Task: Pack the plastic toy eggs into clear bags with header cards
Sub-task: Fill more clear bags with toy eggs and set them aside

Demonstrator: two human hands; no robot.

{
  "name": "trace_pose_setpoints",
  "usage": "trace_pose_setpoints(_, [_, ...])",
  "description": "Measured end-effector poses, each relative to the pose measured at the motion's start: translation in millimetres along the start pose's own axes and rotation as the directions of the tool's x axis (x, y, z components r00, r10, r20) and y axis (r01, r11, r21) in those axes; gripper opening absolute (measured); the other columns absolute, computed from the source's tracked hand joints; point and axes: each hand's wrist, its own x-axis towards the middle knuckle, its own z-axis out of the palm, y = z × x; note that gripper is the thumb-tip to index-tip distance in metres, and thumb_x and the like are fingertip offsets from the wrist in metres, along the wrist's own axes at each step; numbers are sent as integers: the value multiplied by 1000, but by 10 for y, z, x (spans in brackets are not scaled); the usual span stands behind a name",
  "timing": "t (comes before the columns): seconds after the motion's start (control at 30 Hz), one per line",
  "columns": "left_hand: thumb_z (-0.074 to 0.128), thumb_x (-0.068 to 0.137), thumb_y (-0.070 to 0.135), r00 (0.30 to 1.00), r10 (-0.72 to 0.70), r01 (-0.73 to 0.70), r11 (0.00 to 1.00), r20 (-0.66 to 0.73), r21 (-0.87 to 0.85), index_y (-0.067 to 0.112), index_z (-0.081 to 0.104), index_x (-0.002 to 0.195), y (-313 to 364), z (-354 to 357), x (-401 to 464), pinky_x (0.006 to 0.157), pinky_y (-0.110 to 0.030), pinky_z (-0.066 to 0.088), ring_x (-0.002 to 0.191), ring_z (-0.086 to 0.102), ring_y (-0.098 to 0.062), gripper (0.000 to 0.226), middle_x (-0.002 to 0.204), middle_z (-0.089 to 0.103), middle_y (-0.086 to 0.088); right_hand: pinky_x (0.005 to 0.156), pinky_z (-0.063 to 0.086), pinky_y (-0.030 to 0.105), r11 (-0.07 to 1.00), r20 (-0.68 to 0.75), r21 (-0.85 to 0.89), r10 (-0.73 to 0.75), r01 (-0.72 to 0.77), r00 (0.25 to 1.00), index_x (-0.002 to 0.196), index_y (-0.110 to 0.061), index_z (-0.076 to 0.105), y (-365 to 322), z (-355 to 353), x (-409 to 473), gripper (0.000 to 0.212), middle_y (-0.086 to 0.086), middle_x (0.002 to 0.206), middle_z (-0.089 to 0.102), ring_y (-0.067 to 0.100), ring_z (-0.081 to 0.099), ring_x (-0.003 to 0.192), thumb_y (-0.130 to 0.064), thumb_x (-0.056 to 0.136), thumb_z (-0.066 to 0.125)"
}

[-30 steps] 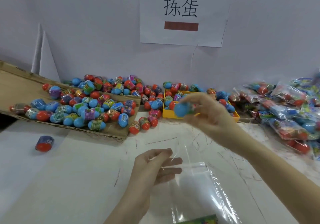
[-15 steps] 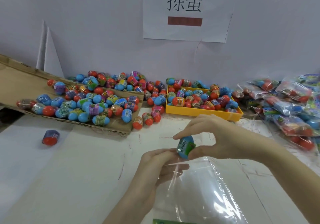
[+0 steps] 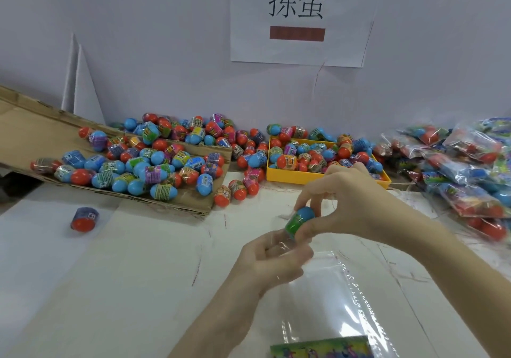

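Soft, even light fills the scene, bright without harsh contrast. Shadows on the desk (image 3: 116, 288) are faint; a dark gap shows under the cardboard tray (image 3: 33, 125), left of the wall sign (image 3: 300, 17). White glare streaks the clear bag (image 3: 326, 302) below the sign. The packed bags (image 3: 467, 169), far right of the sign, smear with blur, and the right hand (image 3: 356, 205) is slightly soft. The wide lens bends lines near the frame's edges.

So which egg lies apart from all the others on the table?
The red egg with the dark wrap, alone on the white table at the left, in front of the cardboard tray; the rest sit piled together or in the hands.
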Motion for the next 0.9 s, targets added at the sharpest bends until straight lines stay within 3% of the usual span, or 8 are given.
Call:
trace_pose_setpoints(0.1, [85,61,18,997,76,-79,992,34,94,23,61,108,-3,10,-83,66,-13,51,95,66,-3,53,102,70,16,66,22,20,998,8,56,3,-3,1000,101,-35,68,-4,-36,8,60,-23,72,57,0,39,72,-62,49,54])
trace_pose_setpoints(0.23, [78,73,18,994,107,-103,979,-15,177,26,65,98,-51,32,-44,72,-16,55,89,68,-5,29,97,71,15,75,24,25,993,147,112,-40,24,988,113,-37,62,-8,-4,-15,40,-28,79,54,-6,43,78,-47,75,58])
trace_pose_setpoints(0.37, [72,64,29,991,134,-127,979,-32,161,26,68,94,-74,26,-25,77,-22,56,92,67,-14,30,99,71,13,83,37,28,982,211,186,-64,24,975,120,-33,58,9,-13,-63,32,-37,79,46,-18,42,80,-34,90,47])
trace_pose_setpoints(0.43, [73,63,32,992,128,-123,979,-21,162,26,67,99,-68,13,-27,81,-25,56,94,67,-14,36,101,70,12,91,38,36,985,204,170,-69,34,977,116,-35,60,22,-15,-71,28,-35,84,49,-12,45,84,-29,90,52])
trace_pose_setpoints(0.53, [76,63,29,992,128,-129,978,18,165,24,67,100,-67,-8,-39,83,-27,55,95,67,-13,38,98,71,6,96,37,41,976,179,211,-90,51,980,92,-47,57,36,-11,-65,20,-28,87,58,-8,48,88,-31,82,64])
trace_pose_setpoints(0.67, [77,73,17,990,137,-138,973,15,183,21,65,107,-72,-4,-40,77,-25,56,95,67,-18,36,98,71,-1,97,36,41,966,185,254,-104,54,977,82,-41,63,47,19,-49,12,-24,83,64,-17,50,85,-33,76,69])
trace_pose_setpoints(0.77, [74,74,18,989,147,-144,968,0,208,21,66,106,-77,-14,-30,73,-22,55,95,67,-20,33,97,72,0,93,38,36,978,204,197,-104,63,973,95,-31,68,38,55,-35,14,-26,83,60,-17,48,81,-29,86,58])
trace_pose_setpoints(0.9, [74,74,15,989,140,-127,969,-46,211,21,69,97,-90,-44,-14,75,-21,56,91,69,-15,24,92,73,5,89,30,27,989,343,120,-127,91,931,109,-27,61,6,100,-26,25,-17,96,57,-9,47,83,-21,98,39])
